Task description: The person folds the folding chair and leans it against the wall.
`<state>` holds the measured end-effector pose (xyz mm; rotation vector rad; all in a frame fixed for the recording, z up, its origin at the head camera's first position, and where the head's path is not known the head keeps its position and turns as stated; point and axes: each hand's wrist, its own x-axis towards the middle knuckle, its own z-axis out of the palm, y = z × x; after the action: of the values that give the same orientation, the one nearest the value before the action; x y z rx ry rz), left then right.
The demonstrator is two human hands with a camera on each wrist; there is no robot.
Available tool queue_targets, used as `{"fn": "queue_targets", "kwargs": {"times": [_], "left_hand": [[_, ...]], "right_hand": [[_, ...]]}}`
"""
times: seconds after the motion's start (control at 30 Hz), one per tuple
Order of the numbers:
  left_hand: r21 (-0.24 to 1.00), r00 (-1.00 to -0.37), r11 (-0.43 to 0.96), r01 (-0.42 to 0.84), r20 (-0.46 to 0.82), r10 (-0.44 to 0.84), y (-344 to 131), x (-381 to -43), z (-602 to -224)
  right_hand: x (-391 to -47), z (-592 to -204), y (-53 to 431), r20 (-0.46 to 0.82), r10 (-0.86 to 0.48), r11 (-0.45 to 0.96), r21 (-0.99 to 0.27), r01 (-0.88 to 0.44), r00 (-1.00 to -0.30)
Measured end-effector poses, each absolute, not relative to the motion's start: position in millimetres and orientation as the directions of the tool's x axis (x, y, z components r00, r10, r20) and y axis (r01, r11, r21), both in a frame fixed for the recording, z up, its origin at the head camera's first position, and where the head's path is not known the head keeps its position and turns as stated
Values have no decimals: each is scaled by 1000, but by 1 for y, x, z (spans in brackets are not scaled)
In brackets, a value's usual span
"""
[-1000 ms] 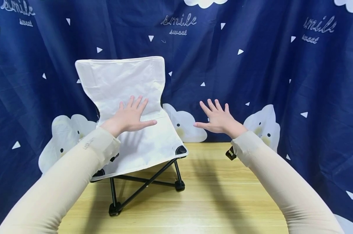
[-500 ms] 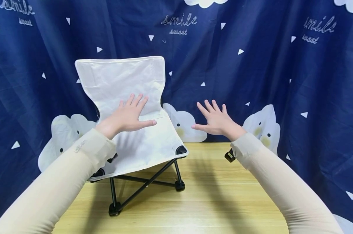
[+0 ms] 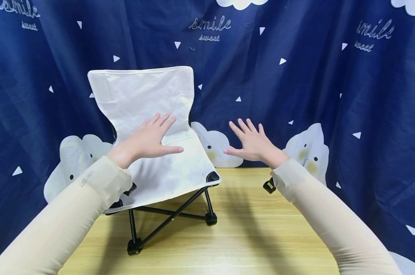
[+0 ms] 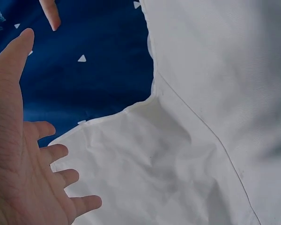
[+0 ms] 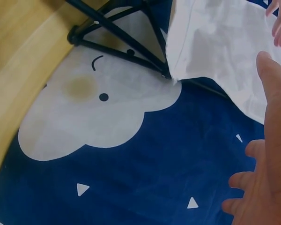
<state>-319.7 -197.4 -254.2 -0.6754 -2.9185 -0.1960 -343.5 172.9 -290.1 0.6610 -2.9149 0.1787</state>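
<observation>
A white folding chair (image 3: pixel 173 168) with black crossed legs stands left of centre on a wooden surface. My left hand (image 3: pixel 147 141) hovers before its seat and backrest, fingers spread, holding nothing; a shadow falls on the fabric below. In the left wrist view, the palm of the left hand (image 4: pixel 23 154) shows beside the white fabric (image 4: pixel 145 154), apart from it. My right hand (image 3: pixel 255 144) is raised right of the chair, fingers spread, with nothing held. The right wrist view has the right hand (image 5: pixel 267 168) at its right edge and part of the chair (image 5: pixel 210 47) above.
Behind everything hangs a dark blue curtain (image 3: pixel 297 88) printed with white clouds, triangles and lettering. The light wooden surface (image 3: pixel 248 229) extends under the chair and to its right. A small black clip-like part (image 3: pixel 269 185) sits by the right cuff.
Both hands have drifted slightly, the right one a little left and down. The left forearm has shifted left and down. The chair has stayed in place.
</observation>
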Motion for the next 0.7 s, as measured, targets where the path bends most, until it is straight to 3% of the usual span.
{"fn": "queue_targets", "kwargs": {"times": [0.7], "left_hand": [[196,-868,849,491,191,458,-204,-300,-248]], "right_hand": [[-339,-297,171,235,-488,844,-117,-523,-840]]}}
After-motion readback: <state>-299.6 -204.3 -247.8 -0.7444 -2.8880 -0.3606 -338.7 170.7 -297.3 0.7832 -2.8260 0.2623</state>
